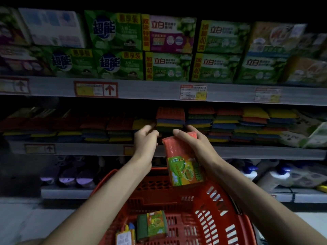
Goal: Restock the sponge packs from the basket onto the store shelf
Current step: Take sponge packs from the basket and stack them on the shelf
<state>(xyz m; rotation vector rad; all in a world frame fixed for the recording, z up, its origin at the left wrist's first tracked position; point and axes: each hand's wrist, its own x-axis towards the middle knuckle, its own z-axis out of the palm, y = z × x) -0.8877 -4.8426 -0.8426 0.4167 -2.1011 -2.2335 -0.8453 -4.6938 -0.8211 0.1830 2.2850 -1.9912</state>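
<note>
Nearest me, below both forearms, the red basket [208, 218] holds 1 green sponge pack [152, 225] and what looks like another pack [126, 235] at its near edge, partly cut off by the frame. Above the basket, my right hand [191, 140] grips an orange sponge pack [184, 161] by its top end, label hanging down. Just left of it, my left hand [145, 138] is curled at the sponge shelf [247, 152] lip; I cannot tell whether it is holding anything. Beyond both hands sit stacked sponges [170, 119], and higher up, soap boxes [168, 66].

Risk, as I judge it: the 1-ended grip lets the pack swing and catch the shelf lip, or nudge a stack over. The light is dim, so the gap behind my hands is hard to read.
</note>
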